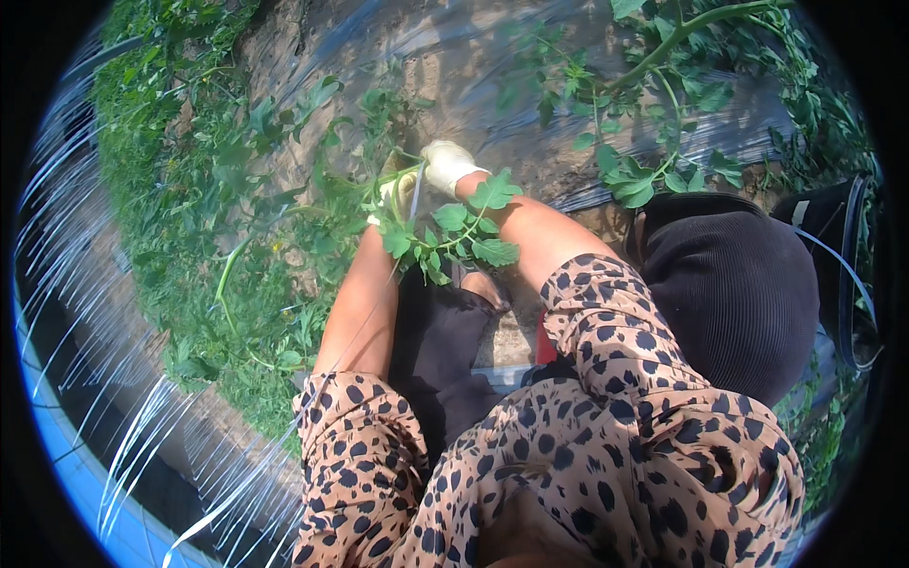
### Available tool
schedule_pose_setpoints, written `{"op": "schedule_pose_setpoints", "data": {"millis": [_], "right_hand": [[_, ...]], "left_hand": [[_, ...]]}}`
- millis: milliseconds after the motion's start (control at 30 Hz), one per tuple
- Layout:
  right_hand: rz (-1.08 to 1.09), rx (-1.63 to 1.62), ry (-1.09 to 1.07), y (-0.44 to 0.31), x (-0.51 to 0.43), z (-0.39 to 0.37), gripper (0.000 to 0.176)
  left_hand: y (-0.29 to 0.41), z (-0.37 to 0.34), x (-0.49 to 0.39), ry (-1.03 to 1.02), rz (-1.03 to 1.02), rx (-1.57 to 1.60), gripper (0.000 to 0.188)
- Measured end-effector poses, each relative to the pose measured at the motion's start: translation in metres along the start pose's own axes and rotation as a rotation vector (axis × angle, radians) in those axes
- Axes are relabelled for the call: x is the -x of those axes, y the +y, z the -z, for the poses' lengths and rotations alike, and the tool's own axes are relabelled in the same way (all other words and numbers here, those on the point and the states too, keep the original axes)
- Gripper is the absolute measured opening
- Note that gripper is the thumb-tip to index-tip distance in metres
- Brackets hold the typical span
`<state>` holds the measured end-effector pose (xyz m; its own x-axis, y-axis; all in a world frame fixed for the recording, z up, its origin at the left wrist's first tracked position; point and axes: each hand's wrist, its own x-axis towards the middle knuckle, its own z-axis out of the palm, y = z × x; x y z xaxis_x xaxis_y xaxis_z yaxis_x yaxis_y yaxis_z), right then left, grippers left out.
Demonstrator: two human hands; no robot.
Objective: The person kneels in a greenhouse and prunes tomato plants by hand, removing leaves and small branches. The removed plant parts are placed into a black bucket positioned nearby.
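Observation:
My left hand [399, 190], in a pale, soiled work glove, is at a green tomato stem [403, 172] and appears closed around it; leaves hide part of the fingers. Right beside it is my right hand [447, 165], in a cream-white glove, its fingers turned away from view. A thin pale strip of twine [417, 190] runs down between the two hands. Below them, a leafy tomato shoot [454, 238] spreads in front of my forearms. What the right fingers hold is hidden.
Dense tomato foliage [234, 170] fills the left side. Many white strings [78, 213] hang at the far left. Dark plastic mulch film [490, 99] covers soil ahead. A thick bent stem [675, 42] crosses upper right. A black container [827, 213] stands beyond my right knee [731, 298].

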<state>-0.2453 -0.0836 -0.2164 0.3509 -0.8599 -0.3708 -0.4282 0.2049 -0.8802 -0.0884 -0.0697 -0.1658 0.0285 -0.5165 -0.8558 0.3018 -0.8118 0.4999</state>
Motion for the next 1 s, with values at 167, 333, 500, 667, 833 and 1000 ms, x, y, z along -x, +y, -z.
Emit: {"op": "schedule_pose_setpoints", "data": {"millis": [167,333,500,667,833,1000], "right_hand": [[0.002,0.004,-0.062,0.013,-0.005,0.018,0.028],[-0.037,-0.218,0.098,0.004,0.013,0.014,0.035],[-0.097,-0.173,0.262,0.008,0.006,0.018,0.046],[-0.028,-0.03,0.314,0.01,0.014,0.018,0.04],[-0.164,-0.388,-0.058,0.029,-0.001,0.012,0.043],[-0.015,-0.042,-0.066,-0.005,0.01,0.037,0.029]], "left_hand": [[-0.025,-0.007,-0.006,-0.02,-0.104,-0.162,0.037],[-0.03,0.005,-0.006,0.048,-0.264,-0.711,0.034],[-0.019,-0.011,-0.025,0.101,-0.36,-1.283,0.033],[-0.023,-0.024,-0.014,-0.001,-0.596,-1.35,0.034],[-0.024,-0.051,-0.003,-0.001,-0.222,-0.515,0.041],[-0.029,-0.006,-0.005,0.057,-0.514,-0.724,0.03]]}}
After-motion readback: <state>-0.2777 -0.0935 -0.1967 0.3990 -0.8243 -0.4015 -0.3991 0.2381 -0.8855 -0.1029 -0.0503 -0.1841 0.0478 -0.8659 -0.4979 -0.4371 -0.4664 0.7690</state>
